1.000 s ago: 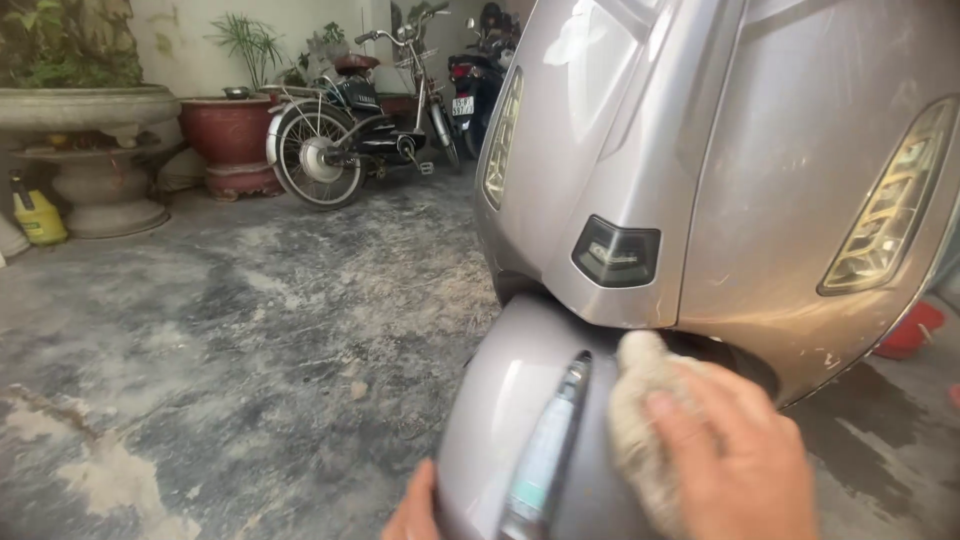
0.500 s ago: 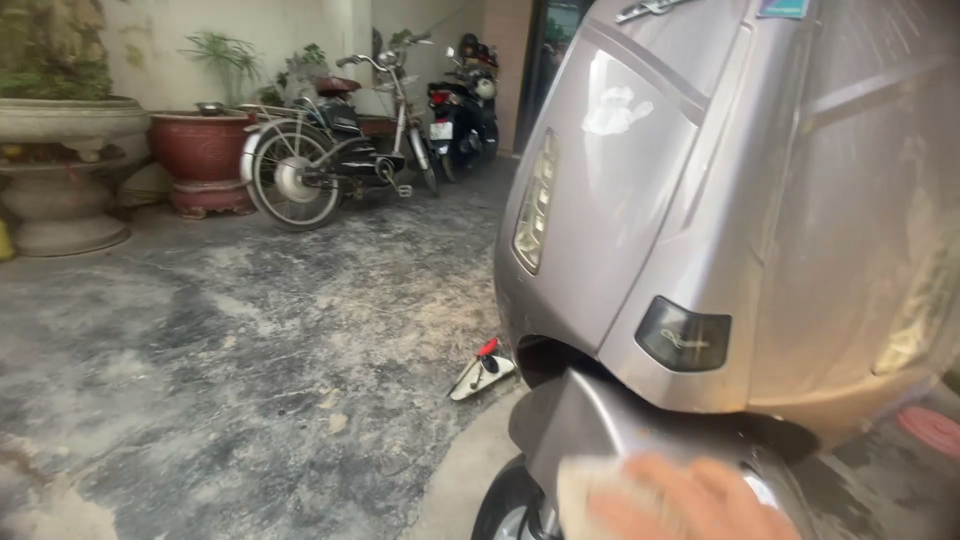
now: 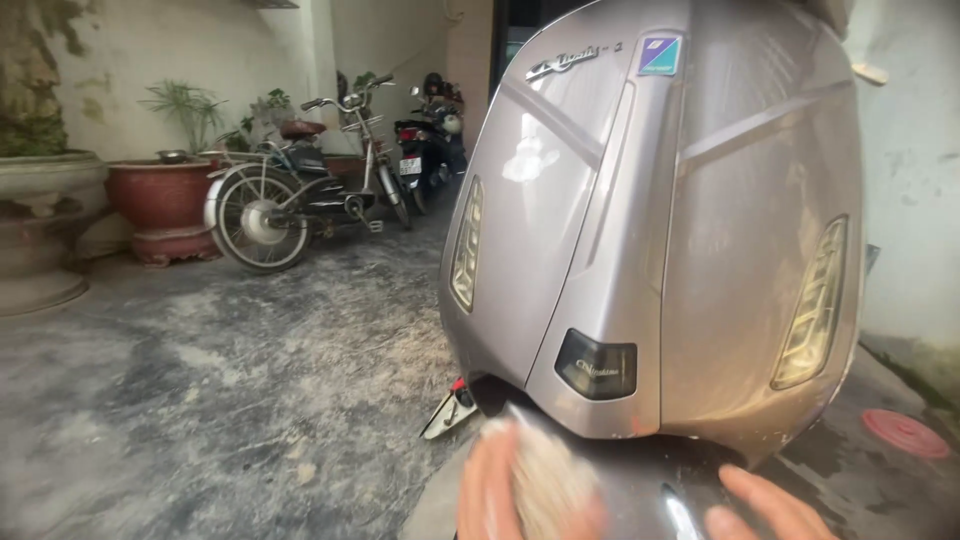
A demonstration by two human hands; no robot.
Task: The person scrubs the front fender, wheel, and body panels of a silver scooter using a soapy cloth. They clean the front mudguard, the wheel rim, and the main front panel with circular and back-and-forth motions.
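Note:
A grey-mauve scooter (image 3: 650, 230) fills the right half of the view, seen from the front, with its dark front fender (image 3: 650, 490) at the bottom edge. My left hand (image 3: 487, 495) presses a pale crumpled cloth (image 3: 548, 480) onto the top of the fender, just below the front shield. My right hand (image 3: 770, 505) lies on the fender further right with its fingers stretched out and nothing in them. Only the fingers of both hands show; the rest is cut off by the frame.
A red-and-white kickstand part (image 3: 448, 410) sticks out beside the front wheel. An old moped (image 3: 290, 200) and a dark motorbike (image 3: 430, 140) are parked at the back wall, with a red planter (image 3: 160, 205) and a stone basin (image 3: 40, 230) to the left. A red disc (image 3: 905, 432) lies on the rough concrete floor (image 3: 220, 380).
The view has lifted from the fender to the scooter's front shield, and my hands have dropped to the bottom edge. The cloth has shifted along the fender towards the shield.

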